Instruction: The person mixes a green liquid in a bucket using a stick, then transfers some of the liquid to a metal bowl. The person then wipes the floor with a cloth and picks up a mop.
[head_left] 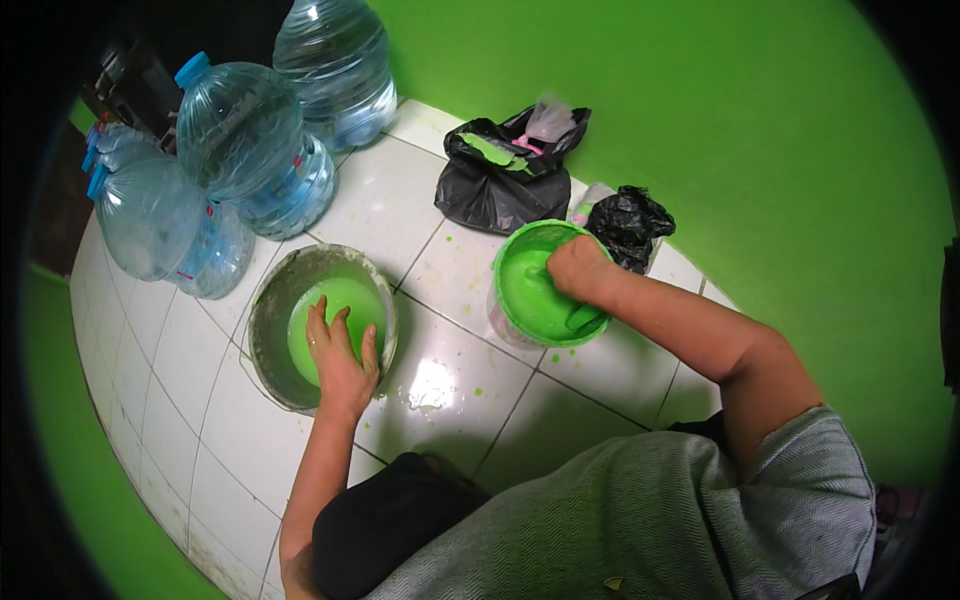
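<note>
Paint [530, 290] in green bucket [531, 238] probably wants slow, low strokes; right hand [578, 267] curled, hold untellable; left hand [343, 362] spread over grey bucket [269, 318].

Looks like a room in a home, folks: white tiled floor [235, 440] below, bright green wall [720, 130] far right, big water bottles [240, 135] crowding far left!

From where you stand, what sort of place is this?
Probably a room in a home, though I can't be sure: smooth bright-green wall, glossy white square-tiled floor, and large translucent blue plastic bottles near a round, stained grey bucket.
</note>
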